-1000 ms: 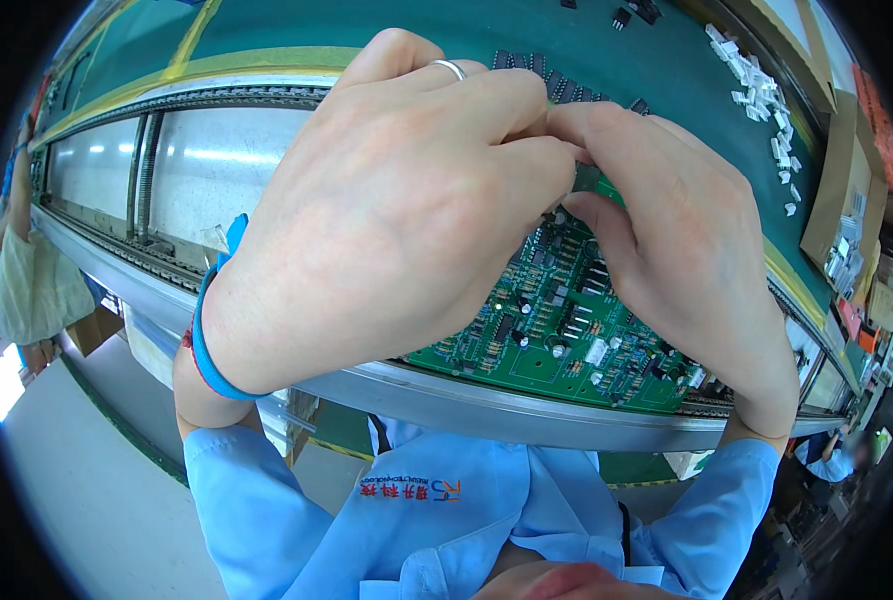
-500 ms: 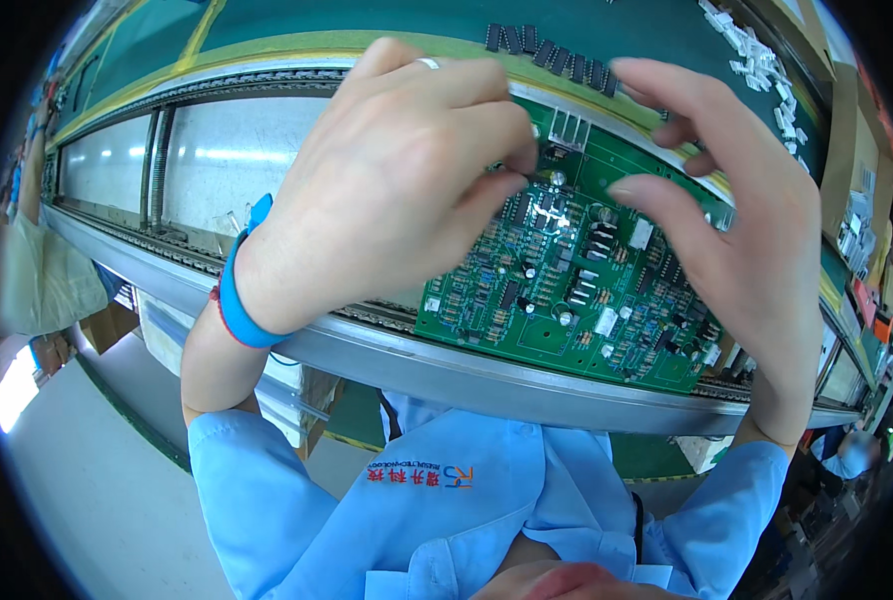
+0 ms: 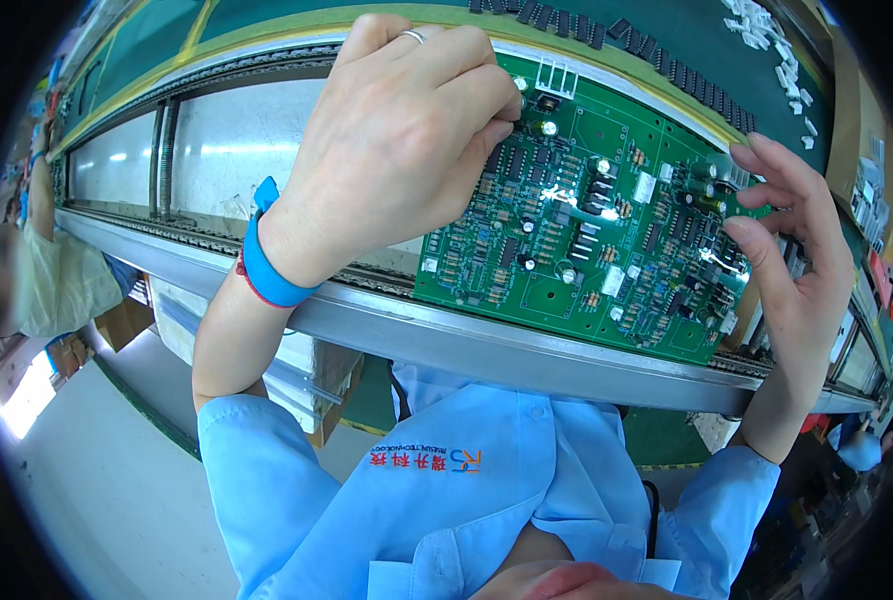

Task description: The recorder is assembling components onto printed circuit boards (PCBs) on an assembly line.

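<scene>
A green circuit board (image 3: 527,305) crowded with small components lies across the conveyor rails in front of me. My left hand (image 3: 407,140), with a blue wrist strap (image 3: 267,250), is over the board's far left part. Its thumb and fingertips are pinched together near a heat sink (image 3: 557,78); whatever they hold, if anything, is hidden. At the board's right end my right hand (image 3: 792,225) is open, fingers curved and apart, close to the capacitors (image 3: 705,180) there. I cannot tell whether its fingertips touch the board.
Beyond the far rail, black chips (image 3: 647,45) line up on the green bench, with white connectors (image 3: 787,75) scattered at the right. The conveyor's metal rail (image 3: 527,362) runs along my front. Another person's arm (image 3: 42,195) reaches in at the far left.
My right hand has moved right, from above the board to its right end. My left hand has shifted slightly up and left, staying pinched. More black chips now show beyond the rail.
</scene>
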